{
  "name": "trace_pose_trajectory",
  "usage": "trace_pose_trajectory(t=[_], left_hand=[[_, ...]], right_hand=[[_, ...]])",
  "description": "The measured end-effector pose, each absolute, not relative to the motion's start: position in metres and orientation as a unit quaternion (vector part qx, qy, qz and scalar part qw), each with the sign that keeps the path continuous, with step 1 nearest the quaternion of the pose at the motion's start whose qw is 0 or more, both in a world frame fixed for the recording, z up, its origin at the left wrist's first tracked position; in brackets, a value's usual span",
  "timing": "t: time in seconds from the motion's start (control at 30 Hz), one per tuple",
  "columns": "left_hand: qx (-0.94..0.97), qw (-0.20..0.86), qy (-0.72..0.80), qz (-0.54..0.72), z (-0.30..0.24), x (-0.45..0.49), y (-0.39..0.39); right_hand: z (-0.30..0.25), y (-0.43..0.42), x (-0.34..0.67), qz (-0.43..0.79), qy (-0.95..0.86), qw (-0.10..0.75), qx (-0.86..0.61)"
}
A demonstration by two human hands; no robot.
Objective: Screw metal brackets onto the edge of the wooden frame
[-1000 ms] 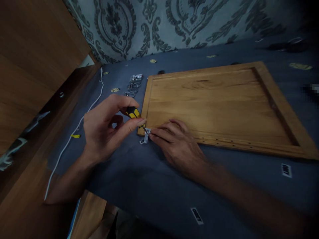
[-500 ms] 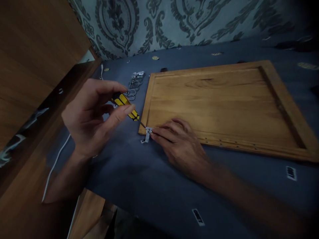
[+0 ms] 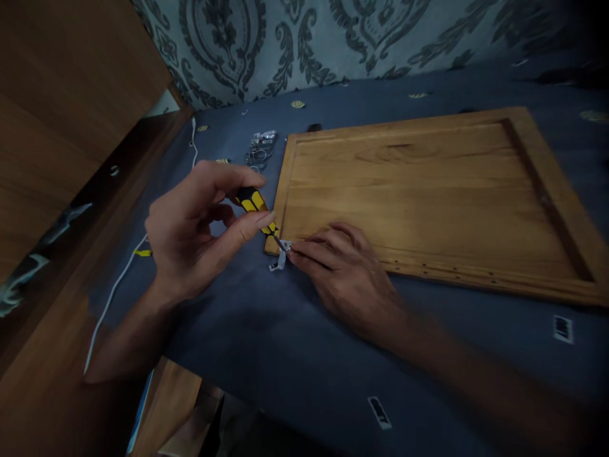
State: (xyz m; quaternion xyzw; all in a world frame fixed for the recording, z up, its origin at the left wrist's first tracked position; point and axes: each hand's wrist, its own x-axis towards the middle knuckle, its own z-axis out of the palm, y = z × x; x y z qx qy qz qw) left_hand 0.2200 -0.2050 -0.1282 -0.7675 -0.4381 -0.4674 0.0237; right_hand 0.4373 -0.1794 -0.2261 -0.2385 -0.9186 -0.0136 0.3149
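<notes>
My left hand (image 3: 190, 235) is closed around the yellow-and-black handle of a screwdriver (image 3: 259, 206), thumb and forefinger pinching it. The shaft slants down to a small metal hinge (image 3: 284, 245) at the near left corner of a framed wooden panel (image 3: 404, 197). Part of the hinge juts past the panel's near edge. My right hand (image 3: 349, 282) lies over that edge, its fingers together and their tips pressed on the hinge's right side, close to the screwdriver tip. Those fingertips partly hide the hinge, and any screw under the tip cannot be made out.
Several metal hinges (image 3: 261, 149) lie in a row beyond my left hand. A white cable (image 3: 111, 295) runs along the left of the blue patterned sheet (image 3: 295, 368). Wooden furniture (image 3: 61, 108) stands at the left, and a patterned surface (image 3: 304, 44) rises behind.
My left hand and the screwdriver have moved right and slightly down, the tip shifting across the hinge toward my right fingertips. My right hand stays at the hinge. The view has shifted slightly.
</notes>
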Motion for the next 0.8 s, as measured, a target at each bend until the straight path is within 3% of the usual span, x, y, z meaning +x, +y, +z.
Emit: trace_pose_trajectory(t=[0.8], left_hand=[[-0.788, 0.044, -0.43, -0.438, -0.1246, 0.2219, -0.2053]], right_hand=[[-0.2241, -0.1792, 0.4367, -0.025, -0.914, 0.332, -0.231]])
